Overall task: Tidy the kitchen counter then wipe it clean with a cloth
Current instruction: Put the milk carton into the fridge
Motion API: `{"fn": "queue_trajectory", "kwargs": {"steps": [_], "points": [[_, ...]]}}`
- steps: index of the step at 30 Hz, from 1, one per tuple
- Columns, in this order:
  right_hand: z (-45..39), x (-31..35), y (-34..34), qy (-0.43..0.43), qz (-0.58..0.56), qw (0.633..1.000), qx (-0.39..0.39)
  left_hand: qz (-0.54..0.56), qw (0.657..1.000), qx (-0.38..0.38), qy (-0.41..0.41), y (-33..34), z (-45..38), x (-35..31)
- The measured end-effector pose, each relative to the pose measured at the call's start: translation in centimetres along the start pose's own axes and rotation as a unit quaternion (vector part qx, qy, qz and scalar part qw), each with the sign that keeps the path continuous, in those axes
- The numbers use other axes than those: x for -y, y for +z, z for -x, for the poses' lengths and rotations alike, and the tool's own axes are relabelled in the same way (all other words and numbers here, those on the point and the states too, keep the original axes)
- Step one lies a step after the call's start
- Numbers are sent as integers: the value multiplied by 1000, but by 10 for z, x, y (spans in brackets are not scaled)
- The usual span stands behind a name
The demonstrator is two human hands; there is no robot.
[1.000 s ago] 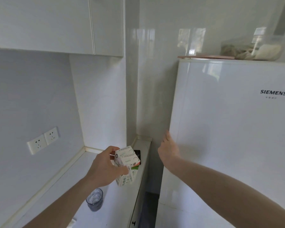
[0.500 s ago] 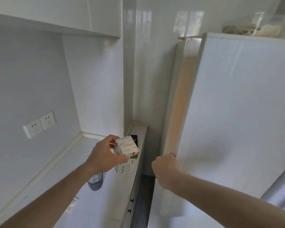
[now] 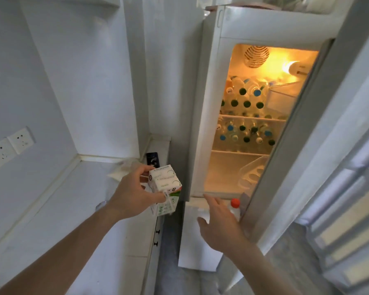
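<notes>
Fridge [image 3: 209, 103] door [image 3: 320, 133] stands open, interior lit; upper two shelves packed w/ bottles [image 3: 246, 104], lowest shelf holds a clear egg tray [image 3: 250, 174] w/ bare space to its left. L hand [image 3: 132, 193] holds a small carton [image 3: 164, 186] over the worktop [image 3: 58, 209] edge, just beside the fridge side wall; grip = thumb and fingers pinching carton's sides, carton tilted, its top face towards camera. R hand [image 3: 218, 224] is empty, fingers spread and relaxed, near the lower front lip of the compartment and close to a red-capped bottle [image 3: 234, 207] in the door rack; cannot tell if it touches door or bottle. On worktop behind carton: dark rectangular object [image 3: 152, 159] at back corner, crumpled pale wrapper [image 3: 124, 170]; wall sockets [image 3: 10, 146] on the left. Judgement: step in hand = put carton into fridge as part of tidying; wiping not yet begun, no cloth in view. Risks: (1) door opening looks narrow, and carton must pass round the fridge side wall; a clip on the frame could knock it from a light pinch grip → drop to floor gap btwn worktop and fridge. (2) upper shelves full, so forcing carton in there could topple stacked bottles; lowest shelf looks the safer spot. (3) R hand not visibly holding door; if door swings back it may hit the L arm mid-reach. (4) carton set down tilted may leak if opened; cannot tell whether sealed.
</notes>
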State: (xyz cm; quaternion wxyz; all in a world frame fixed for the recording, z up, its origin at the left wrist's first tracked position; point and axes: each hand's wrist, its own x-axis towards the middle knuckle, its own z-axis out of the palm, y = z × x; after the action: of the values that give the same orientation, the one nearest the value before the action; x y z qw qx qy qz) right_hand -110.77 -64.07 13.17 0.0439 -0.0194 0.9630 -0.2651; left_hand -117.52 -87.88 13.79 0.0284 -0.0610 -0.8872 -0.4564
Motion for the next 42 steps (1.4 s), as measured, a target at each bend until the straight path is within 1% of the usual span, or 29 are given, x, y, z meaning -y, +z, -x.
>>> {"fn": "queue_trajectory", "kwargs": {"steps": [4, 8, 14, 16, 18, 20, 22, 24, 29, 32, 35, 38, 42], "points": [[16, -15, -7, 17, -27, 996, -78, 20, 999, 33, 7, 24, -1, -10], [36, -40, -8, 36, -59, 991, -111, 37, 996, 72, 34, 47, -3, -28], [73, -71, -21, 71, -94, 978, -172, 52, 989, 129, 53, 71, -4, -57], [82, -76, -34, 78, -106, 970, -206, 48, 987, 142, 65, 76, -3, -65], [92, -80, -51, 82, -130, 954, -258, 50, 984, 154, 79, 83, -4, -75], [101, -83, -66, 68, -161, 936, -304, 55, 980, 167, 89, 89, -6, -86], [109, -87, -79, 46, -149, 925, -347, 57, 977, 178, 105, 96, -8, -99], [113, -99, -86, 45, -121, 918, -376, 63, 972, 186, 127, 102, -9, -115], [124, -130, -96, 111, -144, 916, -356, 98, 957, 218, 163, 124, -12, -161], [130, -138, -108, 127, -162, 910, -361, 112, 951, 224, 182, 141, -16, -190], [134, -141, -123, 113, -207, 908, -347, 131, 948, 216, 194, 160, -21, -216], [131, -140, -137, 78, -180, 920, -340, 155, 944, 218, 191, 180, -22, -241], [127, -144, -150, 65, -182, 915, -355, 193, 936, 240, 168, 214, -19, -268]]}}
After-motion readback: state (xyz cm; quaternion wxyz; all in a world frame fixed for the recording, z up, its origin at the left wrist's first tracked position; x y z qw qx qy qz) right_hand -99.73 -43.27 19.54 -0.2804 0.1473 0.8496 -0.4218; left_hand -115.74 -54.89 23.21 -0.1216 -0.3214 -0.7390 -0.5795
